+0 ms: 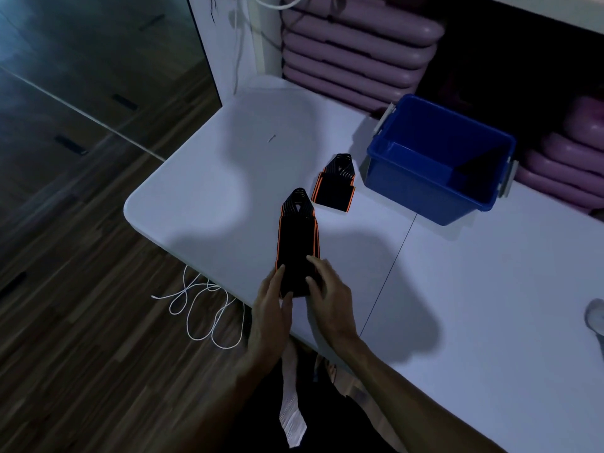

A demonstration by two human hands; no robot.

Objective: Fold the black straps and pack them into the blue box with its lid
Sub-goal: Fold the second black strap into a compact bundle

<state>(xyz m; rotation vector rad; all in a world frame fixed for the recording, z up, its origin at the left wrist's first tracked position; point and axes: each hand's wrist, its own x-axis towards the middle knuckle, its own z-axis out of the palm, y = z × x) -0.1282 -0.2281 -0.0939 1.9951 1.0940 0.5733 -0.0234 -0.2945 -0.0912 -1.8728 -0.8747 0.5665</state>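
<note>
A long black strap with orange edges (296,237) lies on the white table (202,197), its looped end pointing away from me. My left hand (273,308) and my right hand (330,295) both grip its near end at the table's front edge. A second black strap (335,184), folded short, rests just left of the blue box (421,191). The box stands open, with something dark at its inner right corner; its lid is not in view.
Stacked purple mats (353,50) sit behind the box and to its right. A white cord (209,308) coils on the wooden floor left of the table. A pale round object (595,317) shows at the table's right edge.
</note>
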